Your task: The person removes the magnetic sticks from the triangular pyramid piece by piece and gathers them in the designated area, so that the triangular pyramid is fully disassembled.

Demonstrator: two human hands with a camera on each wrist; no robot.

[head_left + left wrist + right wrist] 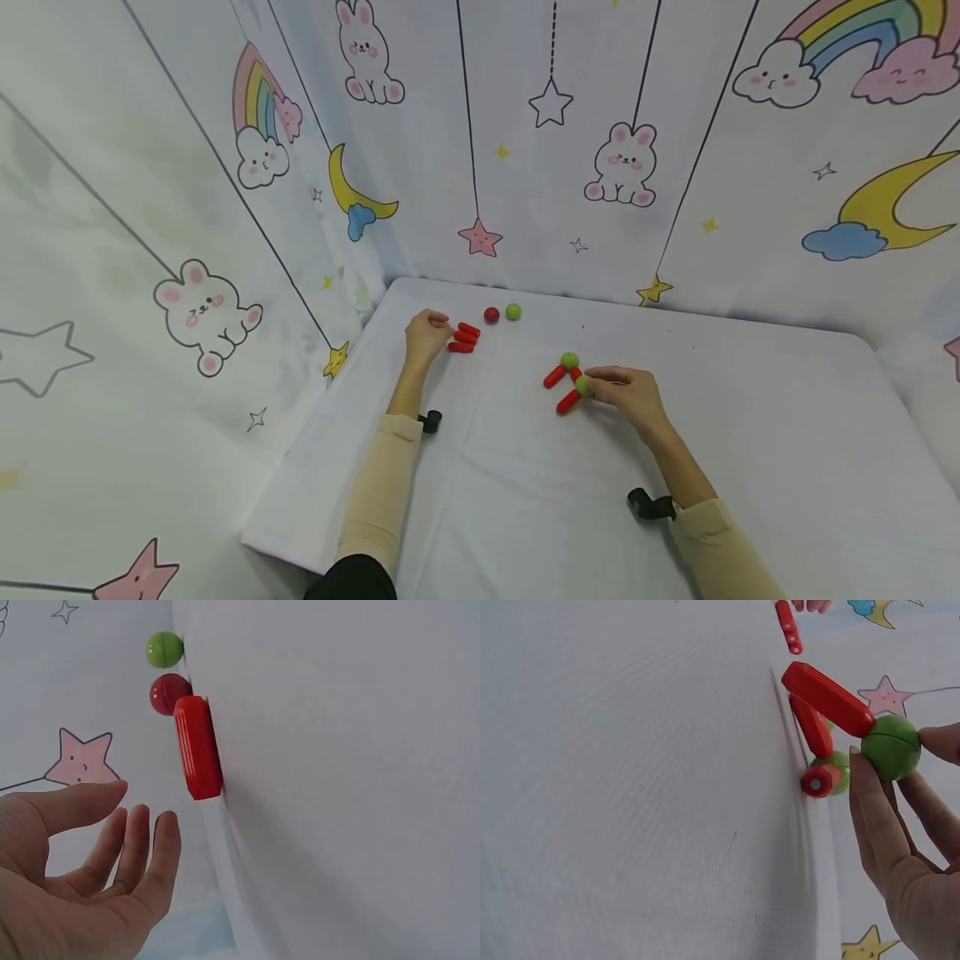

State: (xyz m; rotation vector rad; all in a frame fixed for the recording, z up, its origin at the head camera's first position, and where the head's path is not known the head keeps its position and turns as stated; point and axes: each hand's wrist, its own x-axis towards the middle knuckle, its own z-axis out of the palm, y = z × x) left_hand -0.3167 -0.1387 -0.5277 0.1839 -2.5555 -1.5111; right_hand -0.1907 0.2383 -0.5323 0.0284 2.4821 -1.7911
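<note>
My right hand [633, 398] pinches a green ball [891, 746] between thumb and fingertips. A red rod [829, 699] sticks out from that ball, and both look held up off the white table in the right wrist view. Just behind is another green ball [570, 360] with two red rods attached, one of them [555, 377] pointing toward the front left. Over on the left, my left hand [427, 337] has its fingers loosely bent and holds nothing. Its fingertips are close beside three loose red rods [461, 347] lying side by side.
A dark red ball [491, 315] and a loose green ball [513, 312] lie near the back edge of the white table [750, 433]. Patterned white curtains [420, 167] hang behind the table and along its left side.
</note>
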